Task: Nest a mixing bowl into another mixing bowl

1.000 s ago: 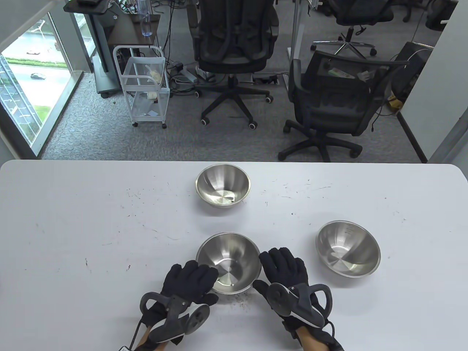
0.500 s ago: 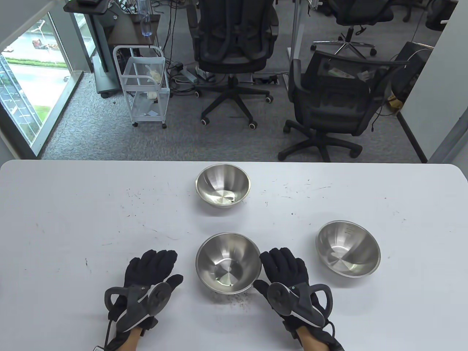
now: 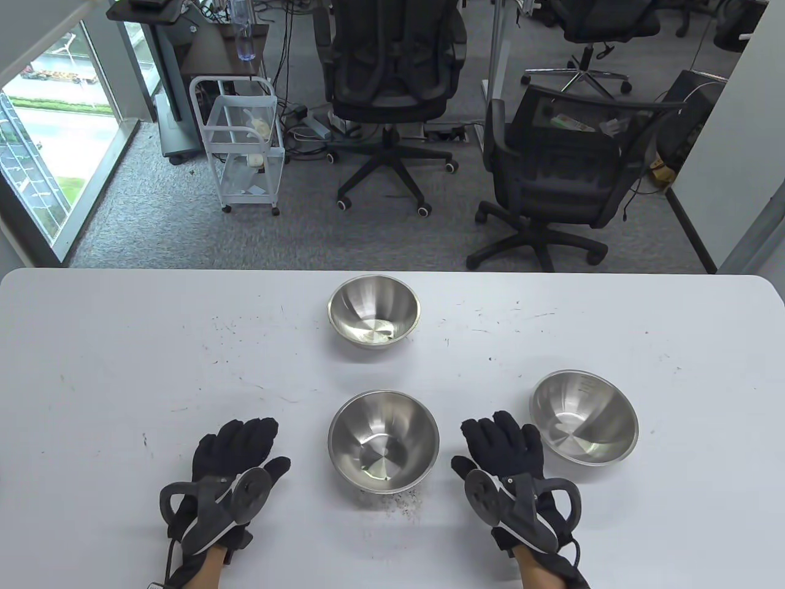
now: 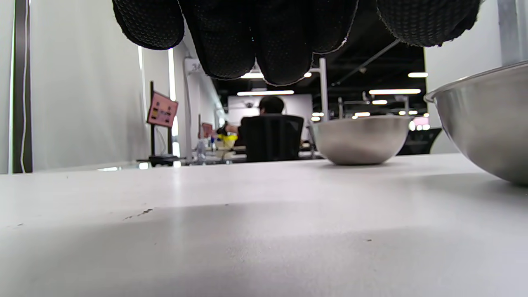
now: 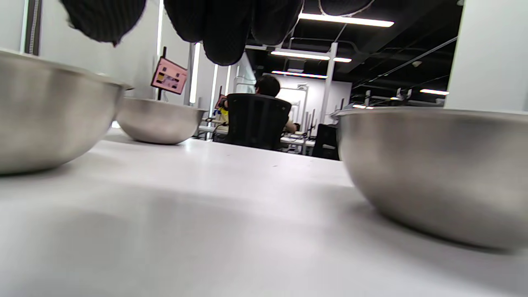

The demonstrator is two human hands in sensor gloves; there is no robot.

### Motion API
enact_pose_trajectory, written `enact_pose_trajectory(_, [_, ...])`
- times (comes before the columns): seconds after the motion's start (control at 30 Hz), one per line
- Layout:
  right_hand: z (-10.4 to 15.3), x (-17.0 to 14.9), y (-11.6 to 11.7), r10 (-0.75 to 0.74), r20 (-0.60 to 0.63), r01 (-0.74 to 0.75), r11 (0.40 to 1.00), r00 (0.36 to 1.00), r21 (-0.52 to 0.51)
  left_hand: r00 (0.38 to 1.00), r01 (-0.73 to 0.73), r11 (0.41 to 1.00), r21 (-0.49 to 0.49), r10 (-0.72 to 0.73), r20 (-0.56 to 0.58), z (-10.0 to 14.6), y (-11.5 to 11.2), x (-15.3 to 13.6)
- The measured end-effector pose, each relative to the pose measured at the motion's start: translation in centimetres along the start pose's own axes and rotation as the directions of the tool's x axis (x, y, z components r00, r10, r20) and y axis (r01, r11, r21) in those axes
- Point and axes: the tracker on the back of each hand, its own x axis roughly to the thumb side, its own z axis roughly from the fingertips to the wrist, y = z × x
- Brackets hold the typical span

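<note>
Clearly we hold nothing yet: left hand (image 3: 236, 454) and right hand (image 3: 506, 451) lie open-palmed on the table (image 3: 122, 356), flanking the near bowl (image 3: 383, 440). Next we judge a grasp of the three-o'clock bowl (image 3: 584, 416), nesting it inside.

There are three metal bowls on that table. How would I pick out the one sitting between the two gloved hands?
On the white table, look at the near edge where the left hand and right hand rest. The middle bowl stands upright between them, touching neither, nearer than the far bowl and left of the right bowl.
</note>
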Motion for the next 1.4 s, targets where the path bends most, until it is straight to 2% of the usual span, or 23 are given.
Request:
enact_pose_trajectory(0.5, [-0.8, -6.8, 0.4, -0.009, -0.285, 0.023, 0.999, 0.958, 0.047, 0.999, -0.014, 1.000, 0.028, 0.013, 0.031, 0.2, 0.2, 0.5])
enact_pose_trajectory(0.9, [-1.6, -7.7, 2.3, 0.047, -0.330, 0.002, 0.989, 0.943, 0.148, 0.999, -0.021, 0.999, 0.028, 0.020, 0.038, 0.2, 0.1, 0.5])
enact_pose_trajectory(1.13, [-1.6, -7.5, 2.4, 0.064, -0.345, -0.041, 0.997, 0.936, 0.072, 0.999, -0.020, 1.000, 0.024, 0.019, 0.039, 0.2, 0.1, 0.5])
enact_pose_trajectory(1.4, [-1.7, -7.2, 2.6, 0.096, -0.337, -0.086, 0.995, 0.936, 0.046, 0.999, -0.019, 1.000, 0.021, 0.018, 0.041, 0.2, 0.1, 0.6])
